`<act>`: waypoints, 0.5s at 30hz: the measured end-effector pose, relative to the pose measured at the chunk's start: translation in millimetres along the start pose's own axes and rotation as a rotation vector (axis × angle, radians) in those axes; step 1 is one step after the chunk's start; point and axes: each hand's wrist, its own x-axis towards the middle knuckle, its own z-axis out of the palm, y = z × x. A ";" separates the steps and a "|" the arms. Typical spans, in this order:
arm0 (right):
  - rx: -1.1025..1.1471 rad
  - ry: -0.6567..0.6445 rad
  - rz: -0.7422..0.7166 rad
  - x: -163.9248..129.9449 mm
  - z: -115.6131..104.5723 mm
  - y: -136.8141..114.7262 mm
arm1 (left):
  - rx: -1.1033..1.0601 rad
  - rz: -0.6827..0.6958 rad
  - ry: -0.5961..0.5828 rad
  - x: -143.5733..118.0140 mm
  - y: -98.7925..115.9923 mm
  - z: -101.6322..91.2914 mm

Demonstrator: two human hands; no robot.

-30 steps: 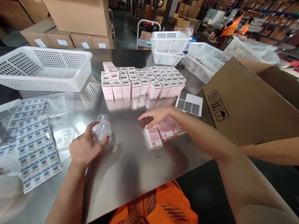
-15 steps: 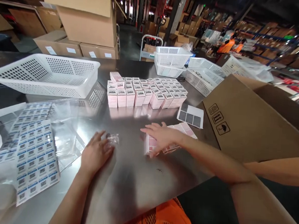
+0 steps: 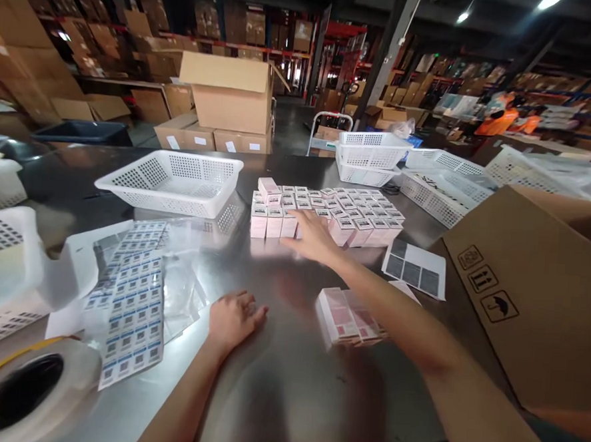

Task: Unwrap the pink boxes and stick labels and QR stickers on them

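Observation:
My left hand (image 3: pixel 234 318) rests low on the metal table with its fingers curled. A small glint of crumpled clear plastic (image 3: pixel 253 307) shows at its fingers; most of it is hidden. Further forward, my right hand (image 3: pixel 315 237) is at the front row of small pink boxes (image 3: pixel 342 230), thumb and fingers spread around one of them. Whether it grips that box I cannot tell for sure. These boxes stand upright in a block, with one pink box (image 3: pixel 267 187) lying on top at the left. Under my right forearm, several more pink boxes (image 3: pixel 342 314) lie flat.
Sheets of QR-code labels (image 3: pixel 137 311) and clear bags lie left, near a tape roll (image 3: pixel 72 394). White baskets (image 3: pixel 191 204) stand behind and left. At right are a printed sheet (image 3: pixel 415 272) and a big carton (image 3: pixel 512 287). Two people (image 3: pixel 499 120) are far back.
My right hand has left the flat-lying boxes and reached forward to the standing row. The left hand's fingers have curled in over the plastic. The view has swung left and up.

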 end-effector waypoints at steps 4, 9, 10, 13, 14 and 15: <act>0.030 0.179 0.261 74.7 6.2 -33.0 | -0.097 0.048 0.037 -3.7 -1.0 -3.2; 0.128 0.237 0.343 113.2 5.4 -50.5 | -0.258 0.115 0.076 -6.1 -3.4 -7.5; 0.150 0.257 0.336 112.9 4.8 -52.9 | -0.296 0.102 0.101 -5.3 -4.9 -8.6; 0.228 0.318 0.254 92.0 11.4 -63.0 | -0.428 -0.016 0.206 -1.5 -10.2 -15.6; 0.259 0.333 0.209 77.5 18.2 -67.4 | -0.473 -0.068 0.237 -1.0 -11.5 -18.8; 0.291 0.341 0.162 59.1 27.6 -71.9 | -0.514 -0.117 0.259 -1.2 -12.1 -22.0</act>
